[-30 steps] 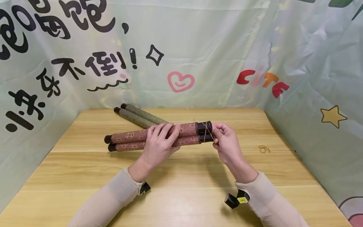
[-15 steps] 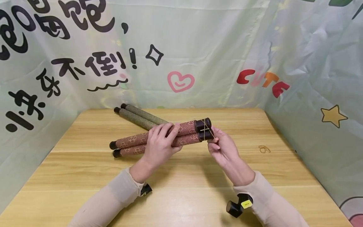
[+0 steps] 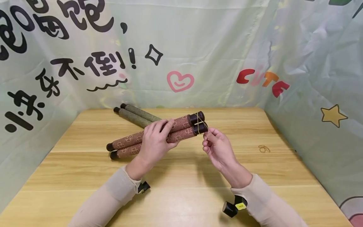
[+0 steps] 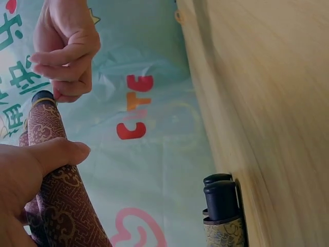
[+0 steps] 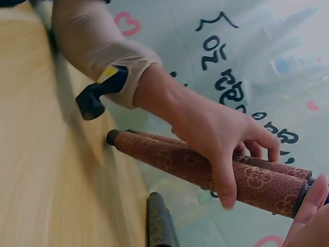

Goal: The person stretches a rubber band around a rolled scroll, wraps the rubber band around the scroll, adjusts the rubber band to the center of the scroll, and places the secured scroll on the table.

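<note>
Two reddish-brown patterned scrolls with black end knobs lie side by side in the grasp of my left hand, tilted with their right ends raised. A thin yellowish rubber band crosses over both right-hand knobs. At the lower knob, the thumb and fingertips of my right hand pinch the edge of this band. In the left wrist view, the left thumb lies across one scroll and the band sits just below its black tip. The right wrist view shows the left fingers wrapped over the scrolls.
Behind the red pair, two olive-green scrolls with black knobs rest on the wooden table, partly hidden by the left hand. Loose rubber bands lie to the right. A printed cloth backdrop encloses the back and sides.
The red scrolls have tilted more, their banded ends moving up and left. My right hand has shifted left with them, from the upper knob down to the lower one.
</note>
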Demonstrator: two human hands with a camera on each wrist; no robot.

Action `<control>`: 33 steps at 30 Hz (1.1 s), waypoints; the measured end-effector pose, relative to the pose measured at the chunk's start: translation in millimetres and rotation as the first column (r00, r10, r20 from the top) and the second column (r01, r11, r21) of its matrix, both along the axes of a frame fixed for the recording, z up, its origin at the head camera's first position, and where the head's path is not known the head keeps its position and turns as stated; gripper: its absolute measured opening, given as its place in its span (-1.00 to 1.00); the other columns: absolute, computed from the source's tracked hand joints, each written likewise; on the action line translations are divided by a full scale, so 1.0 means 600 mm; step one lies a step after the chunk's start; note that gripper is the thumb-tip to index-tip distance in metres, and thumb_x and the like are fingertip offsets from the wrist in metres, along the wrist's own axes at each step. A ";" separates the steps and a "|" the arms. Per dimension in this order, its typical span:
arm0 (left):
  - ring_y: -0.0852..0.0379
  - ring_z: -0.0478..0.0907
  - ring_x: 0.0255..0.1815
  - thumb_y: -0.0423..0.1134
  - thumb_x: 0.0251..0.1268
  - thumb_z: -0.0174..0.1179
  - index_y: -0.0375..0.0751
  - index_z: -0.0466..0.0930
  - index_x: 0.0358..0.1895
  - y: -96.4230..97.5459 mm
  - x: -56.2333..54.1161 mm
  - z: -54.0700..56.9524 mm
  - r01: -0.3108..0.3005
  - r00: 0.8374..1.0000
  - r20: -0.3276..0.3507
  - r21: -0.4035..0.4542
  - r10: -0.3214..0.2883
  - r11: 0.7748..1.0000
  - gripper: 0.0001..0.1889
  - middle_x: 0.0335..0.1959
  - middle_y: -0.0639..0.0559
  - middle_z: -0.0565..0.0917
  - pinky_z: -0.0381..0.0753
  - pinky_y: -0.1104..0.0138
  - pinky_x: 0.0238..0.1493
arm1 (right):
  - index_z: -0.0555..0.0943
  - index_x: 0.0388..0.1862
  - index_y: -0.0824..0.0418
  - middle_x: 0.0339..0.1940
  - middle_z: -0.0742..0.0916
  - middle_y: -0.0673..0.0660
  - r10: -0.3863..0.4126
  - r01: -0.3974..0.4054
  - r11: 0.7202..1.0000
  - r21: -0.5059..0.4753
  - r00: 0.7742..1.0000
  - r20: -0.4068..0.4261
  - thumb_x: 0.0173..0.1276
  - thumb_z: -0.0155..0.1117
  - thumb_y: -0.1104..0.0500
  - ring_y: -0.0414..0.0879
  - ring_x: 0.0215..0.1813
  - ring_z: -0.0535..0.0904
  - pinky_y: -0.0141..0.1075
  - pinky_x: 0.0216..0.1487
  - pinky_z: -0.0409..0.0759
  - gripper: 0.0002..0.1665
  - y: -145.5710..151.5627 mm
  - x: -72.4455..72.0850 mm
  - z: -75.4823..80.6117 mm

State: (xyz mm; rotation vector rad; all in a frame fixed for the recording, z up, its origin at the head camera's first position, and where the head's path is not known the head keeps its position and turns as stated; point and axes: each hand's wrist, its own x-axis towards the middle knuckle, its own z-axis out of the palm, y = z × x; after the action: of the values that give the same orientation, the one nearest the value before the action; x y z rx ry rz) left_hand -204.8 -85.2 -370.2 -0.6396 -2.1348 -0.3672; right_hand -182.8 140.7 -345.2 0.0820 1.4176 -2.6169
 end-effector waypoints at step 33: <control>-0.18 0.55 -0.03 0.12 -0.24 0.59 -0.13 0.49 0.24 -0.010 -0.003 0.005 -0.063 0.991 0.116 -0.095 0.074 0.994 -0.13 -0.01 -0.15 0.59 0.55 -0.02 -0.15 | 0.44 -0.13 0.30 -0.41 0.53 0.05 -0.008 0.053 0.963 0.266 0.985 -0.170 0.52 0.09 0.16 -0.18 -0.49 0.51 -0.45 -0.48 0.54 -0.81 0.022 -0.014 -0.007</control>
State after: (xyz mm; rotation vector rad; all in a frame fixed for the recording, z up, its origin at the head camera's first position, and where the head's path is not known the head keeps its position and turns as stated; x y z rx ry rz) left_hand -206.5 -91.4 -367.4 -0.6078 -2.2922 -0.2778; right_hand -191.2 153.6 -349.7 -0.0862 1.8382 -2.4871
